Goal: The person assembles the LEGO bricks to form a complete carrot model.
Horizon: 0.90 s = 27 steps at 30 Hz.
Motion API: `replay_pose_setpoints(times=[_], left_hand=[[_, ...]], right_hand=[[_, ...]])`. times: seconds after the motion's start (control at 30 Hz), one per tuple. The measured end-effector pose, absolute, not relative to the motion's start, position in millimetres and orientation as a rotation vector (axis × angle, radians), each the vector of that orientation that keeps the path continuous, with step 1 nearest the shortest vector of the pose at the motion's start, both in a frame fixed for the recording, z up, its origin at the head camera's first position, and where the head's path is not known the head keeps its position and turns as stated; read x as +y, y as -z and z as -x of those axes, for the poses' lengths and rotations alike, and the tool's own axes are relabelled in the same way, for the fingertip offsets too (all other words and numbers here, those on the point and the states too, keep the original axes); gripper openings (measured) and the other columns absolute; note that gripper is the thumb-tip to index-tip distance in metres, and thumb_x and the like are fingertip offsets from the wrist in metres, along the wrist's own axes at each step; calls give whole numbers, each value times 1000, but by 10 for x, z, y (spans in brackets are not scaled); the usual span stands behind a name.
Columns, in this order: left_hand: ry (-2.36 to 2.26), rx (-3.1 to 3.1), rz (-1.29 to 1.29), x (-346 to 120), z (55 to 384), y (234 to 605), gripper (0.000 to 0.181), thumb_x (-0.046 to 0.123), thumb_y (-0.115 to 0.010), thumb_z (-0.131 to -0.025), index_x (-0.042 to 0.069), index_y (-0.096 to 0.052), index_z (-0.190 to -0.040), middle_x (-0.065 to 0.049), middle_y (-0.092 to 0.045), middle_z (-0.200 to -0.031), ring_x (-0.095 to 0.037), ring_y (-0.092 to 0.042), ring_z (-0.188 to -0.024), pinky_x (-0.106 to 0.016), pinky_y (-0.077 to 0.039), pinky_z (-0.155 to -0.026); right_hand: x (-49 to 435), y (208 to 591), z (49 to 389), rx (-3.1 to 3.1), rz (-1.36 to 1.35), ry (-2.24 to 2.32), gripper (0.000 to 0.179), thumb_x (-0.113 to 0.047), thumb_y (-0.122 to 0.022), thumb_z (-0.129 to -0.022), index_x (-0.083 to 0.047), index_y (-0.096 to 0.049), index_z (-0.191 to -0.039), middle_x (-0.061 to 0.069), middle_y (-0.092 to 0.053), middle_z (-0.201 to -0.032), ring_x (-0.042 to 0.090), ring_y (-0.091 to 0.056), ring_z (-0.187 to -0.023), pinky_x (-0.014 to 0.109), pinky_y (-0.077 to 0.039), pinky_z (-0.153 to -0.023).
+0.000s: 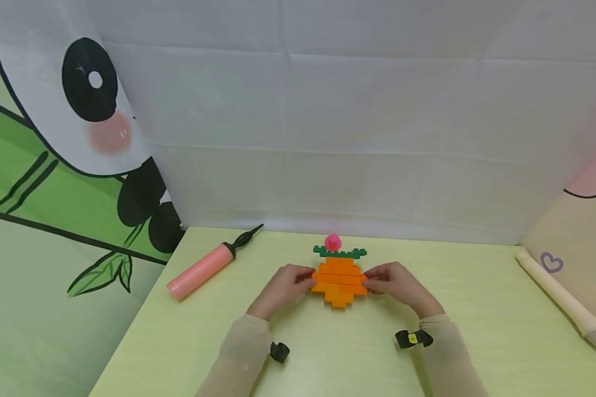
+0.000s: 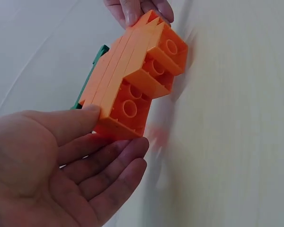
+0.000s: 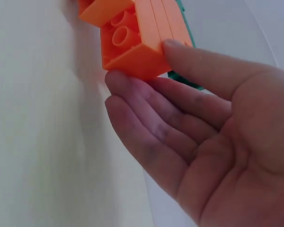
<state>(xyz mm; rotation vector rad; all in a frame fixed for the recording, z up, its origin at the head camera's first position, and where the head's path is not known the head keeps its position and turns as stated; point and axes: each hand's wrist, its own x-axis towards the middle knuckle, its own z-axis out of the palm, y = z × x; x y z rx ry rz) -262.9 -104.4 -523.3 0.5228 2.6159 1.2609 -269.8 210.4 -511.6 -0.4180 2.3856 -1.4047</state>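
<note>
Between the two hands is a toy-brick model [image 1: 339, 280] with a stepped orange body, narrow at the bottom. A row of green bricks [image 1: 345, 254] tops it, and a small pink piece with a face [image 1: 333, 242] shows above that. My left hand [image 1: 292, 282] pinches the model's left edge, thumb on the front and fingers behind and below. At the opposite edge my right hand [image 1: 393, 282] pinches it the same way. In the left wrist view the hollow undersides of the orange bricks [image 2: 129, 109] show; the right wrist view shows the near corner [image 3: 146, 52].
A pink hand pump [image 1: 201, 271] with a black nozzle lies on the left of the pale table [image 1: 338, 353]. Along the right edge is a long beige roll [image 1: 558, 292]. Behind the table hangs a white sheet [image 1: 328, 110].
</note>
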Motion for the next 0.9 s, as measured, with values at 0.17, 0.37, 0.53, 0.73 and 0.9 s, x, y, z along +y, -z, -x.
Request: replay_pose_setpoints(times=[0.17, 0.37, 0.53, 0.73, 0.9], left_hand=[[-1264, 2629, -442, -1037, 2582, 5281, 33, 22, -65, -105, 4, -72, -131, -8, -73, -123, -28, -67, -112, -47, -53, -101], [-1269, 2655, -301, -1034, 2528, 5314, 33, 24, -64, -106, 5, -73, -130, -9, -71, -129, -33, -62, -126, -51, -49, -106], [-1280, 2678, -283, -1045, 2480, 5313, 31, 23, -65, -105, 4, -74, -127, -10, -72, -126, -33, -64, -122, -51, -50, -104], [-1291, 2679, -260, -1056, 2419, 5319, 29, 21, -66, -104, 3, -75, -126, -11, -73, -124, -30, -66, -115, -50, -52, -102], [-1295, 2667, -241, -1063, 2371, 5316, 30, 19, -66, -104, 0, -74, -126, -14, -73, -124, -33, -66, -116, -51, -52, -102]], right_hand=[[2016, 5141, 2622, 2462, 355, 1373, 31, -16, -72, -100, 7, -74, -120, 12, -76, -107, 26, -74, -92, 40, -61, -85], [1893, 5179, 2540, 2515, 271, 1352, 27, -18, -74, -99, 2, -78, -116, 9, -77, -103, 22, -72, -85, 37, -61, -81], [1807, 5191, 2465, 2556, 214, 1329, 25, -18, -76, -98, 1, -79, -114, 8, -77, -100, 22, -71, -81, 36, -61, -78], [1741, 5218, 2387, 2557, 130, 1359, 25, -17, -76, -97, 2, -79, -113, 9, -77, -98, 21, -71, -80, 37, -61, -79], [1687, 5264, 2331, 2540, 60, 1401, 23, -15, -76, -97, 2, -79, -112, 8, -77, -95, 20, -71, -78, 35, -61, -77]])
